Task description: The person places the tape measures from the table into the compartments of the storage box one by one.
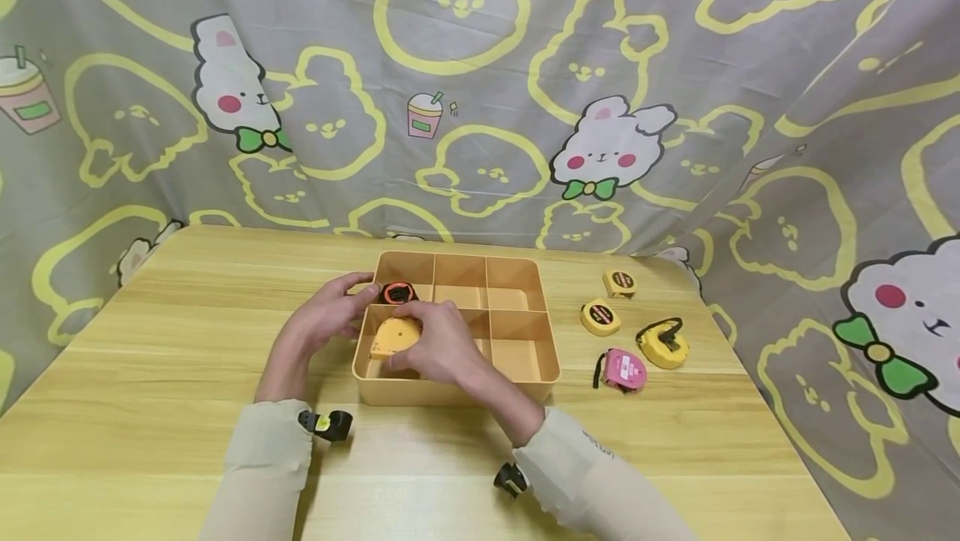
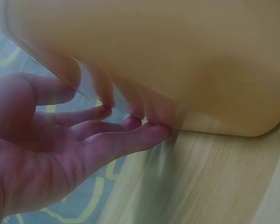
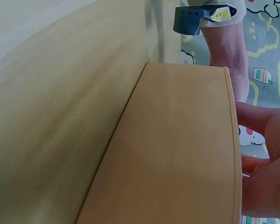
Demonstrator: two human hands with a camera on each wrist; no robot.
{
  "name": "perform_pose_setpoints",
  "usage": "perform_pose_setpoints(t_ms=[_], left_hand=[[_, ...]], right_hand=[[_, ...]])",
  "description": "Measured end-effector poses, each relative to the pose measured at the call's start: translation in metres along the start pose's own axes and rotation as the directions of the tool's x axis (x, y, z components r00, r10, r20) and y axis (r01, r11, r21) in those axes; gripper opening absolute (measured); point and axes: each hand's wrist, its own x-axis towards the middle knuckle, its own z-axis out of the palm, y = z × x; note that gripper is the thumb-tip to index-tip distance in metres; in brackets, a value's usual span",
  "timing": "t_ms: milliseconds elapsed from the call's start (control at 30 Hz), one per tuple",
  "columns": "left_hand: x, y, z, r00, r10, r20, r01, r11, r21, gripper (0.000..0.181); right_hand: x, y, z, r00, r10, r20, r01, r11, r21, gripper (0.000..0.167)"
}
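An orange divided box stands on the table. In its front-left compartment is a yellow tape measure, which my right hand pinches from above between thumb and fingers. A black and orange tape measure lies in the back-left compartment. My left hand is at the box's left side; in the left wrist view its extended fingertips touch the outer wall low down. The box's front wall hides the tape measure and my right fingertips in the right wrist view.
Right of the box lie a small yellow tape measure, another yellow one, a larger yellow one with a black strap and a pink one. A patterned curtain hangs behind the wooden table.
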Motion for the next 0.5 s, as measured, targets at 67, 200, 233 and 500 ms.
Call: perform_pose_setpoints(t_ms=[67,200,233,500], left_hand=[[-0.0002,0.0001,-0.0002,1.0,0.0,0.0,0.0,1.0,-0.003,0.063],[-0.0001,0.0,-0.0004,1.0,0.0,0.001,0.0,1.0,-0.008,0.064],[0.0,-0.0001,-0.0005,1.0,-0.001,0.001,0.001,1.0,-0.008,0.064],[0.0004,-0.0007,-0.0005,1.0,0.001,0.003,-0.001,1.0,-0.009,0.062]], right_hand=[[-0.0003,-0.0002,0.0004,1.0,0.005,0.006,-0.005,1.0,-0.008,0.063],[-0.0007,-0.0003,0.0007,1.0,0.002,0.012,-0.002,1.0,-0.03,0.065],[-0.0007,0.0,0.0009,1.0,0.001,0.013,0.0,0.999,-0.033,0.065],[-0.0008,0.0002,0.0033,1.0,0.005,0.029,-0.003,0.999,-0.049,0.062]])
